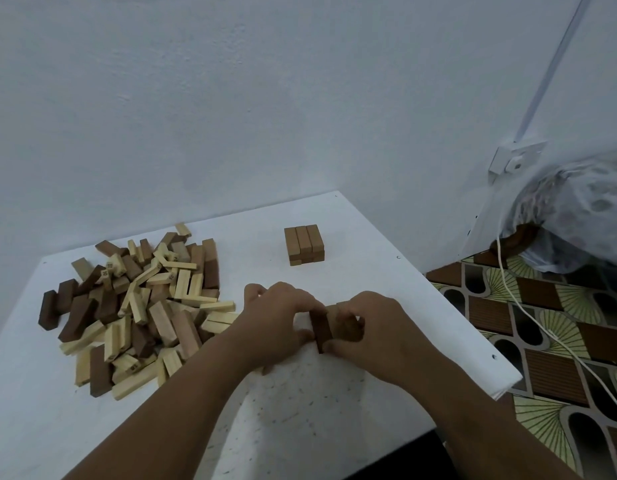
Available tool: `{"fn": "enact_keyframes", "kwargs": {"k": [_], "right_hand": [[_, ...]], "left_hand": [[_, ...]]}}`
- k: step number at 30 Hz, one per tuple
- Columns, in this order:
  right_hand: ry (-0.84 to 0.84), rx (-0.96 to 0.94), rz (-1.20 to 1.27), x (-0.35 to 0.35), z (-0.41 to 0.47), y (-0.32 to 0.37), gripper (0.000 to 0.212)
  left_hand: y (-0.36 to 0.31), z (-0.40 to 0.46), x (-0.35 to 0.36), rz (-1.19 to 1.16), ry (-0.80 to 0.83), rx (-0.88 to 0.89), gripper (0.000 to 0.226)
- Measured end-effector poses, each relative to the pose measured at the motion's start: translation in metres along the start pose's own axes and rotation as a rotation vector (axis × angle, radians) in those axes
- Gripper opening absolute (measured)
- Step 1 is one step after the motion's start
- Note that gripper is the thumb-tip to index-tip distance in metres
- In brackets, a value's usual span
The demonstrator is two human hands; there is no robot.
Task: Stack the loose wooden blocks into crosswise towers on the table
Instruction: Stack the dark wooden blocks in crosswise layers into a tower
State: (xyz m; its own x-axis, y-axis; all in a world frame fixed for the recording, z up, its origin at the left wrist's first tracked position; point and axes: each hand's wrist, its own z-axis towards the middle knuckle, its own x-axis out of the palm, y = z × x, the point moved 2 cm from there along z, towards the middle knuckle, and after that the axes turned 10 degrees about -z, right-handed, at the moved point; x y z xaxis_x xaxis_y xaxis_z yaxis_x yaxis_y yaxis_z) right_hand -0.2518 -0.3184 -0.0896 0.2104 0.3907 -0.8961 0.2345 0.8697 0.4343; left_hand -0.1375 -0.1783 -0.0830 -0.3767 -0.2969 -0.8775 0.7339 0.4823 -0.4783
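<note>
I have both hands low on the worktop (369, 244): left hand (276, 320) and right hand (373, 327) pinch dark blocks (321, 329) together, starting a second tower near the finished stack (304, 244). Next I judge: square them, then fetch from the loose pile (137, 306).

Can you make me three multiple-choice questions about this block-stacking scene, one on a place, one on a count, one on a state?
1. Where is the loose block pile?
A. On the table's left part
B. On the floor
C. Against the right edge

2. How many blocks form the top layer of the finished small tower?
A. One
B. Three
C. Five

3. What are both hands doing?
A. Resting flat
B. Holding dark blocks between them
C. Lifting the tower

Answers: 1 A, pile lies left of the hands. 2 B, three tops side by side. 3 B, left hand and right hand fingers curl round them.
</note>
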Motion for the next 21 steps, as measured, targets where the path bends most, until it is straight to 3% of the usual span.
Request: {"fn": "enact_keyframes", "kwargs": {"k": [4, 13, 21], "right_hand": [[0.035, -0.047, -0.013, 0.005, 0.000, 0.003, 0.047], [0.098, -0.177, 0.054, 0.001, 0.008, -0.009, 0.045], [0.151, -0.177, 0.012, -0.008, 0.012, -0.018, 0.051]], "left_hand": [[0.003, -0.003, 0.000, 0.038, 0.007, -0.004, 0.038], [0.009, -0.013, -0.002, -0.022, 0.013, 0.028, 0.019], [0.009, -0.018, 0.002, -0.076, -0.007, 0.058, 0.027]]}}
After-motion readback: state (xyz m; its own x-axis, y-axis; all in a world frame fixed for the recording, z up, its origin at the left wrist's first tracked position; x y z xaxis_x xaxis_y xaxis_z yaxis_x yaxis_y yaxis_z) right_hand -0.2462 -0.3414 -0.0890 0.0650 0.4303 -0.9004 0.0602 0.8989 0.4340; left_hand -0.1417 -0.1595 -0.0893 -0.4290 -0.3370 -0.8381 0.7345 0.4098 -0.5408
